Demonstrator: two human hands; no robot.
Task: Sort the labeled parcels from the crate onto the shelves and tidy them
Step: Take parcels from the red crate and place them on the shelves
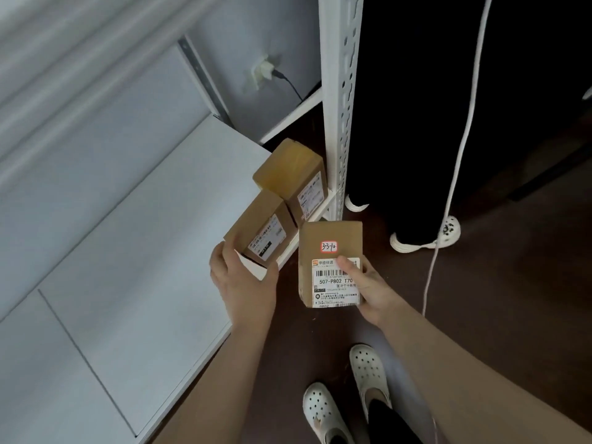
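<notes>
Held parcel [330, 238]: brown carton with handwritten tag and printed label. Gripped in right hand [368, 290], thumb [349, 264] across the label, other fingers hidden behind. Carried off the shelf [128, 235], over the floor, long axis pointing away from the body toward the shelf's front corner.

Near box [259, 232]: stands at the shelf's front edge, clasped by left hand [243, 277], fingers [221, 253] round its left side. Appears to touch far box [291, 174], set beside the upright post [341, 107].

Governing relation: held parcel just right of near box, outside the shelf edge; bare shelf lies left of both boxes. Probably calls for a leftward carry, or for near box shifting aside. Left hand nearer the shelf.
</notes>
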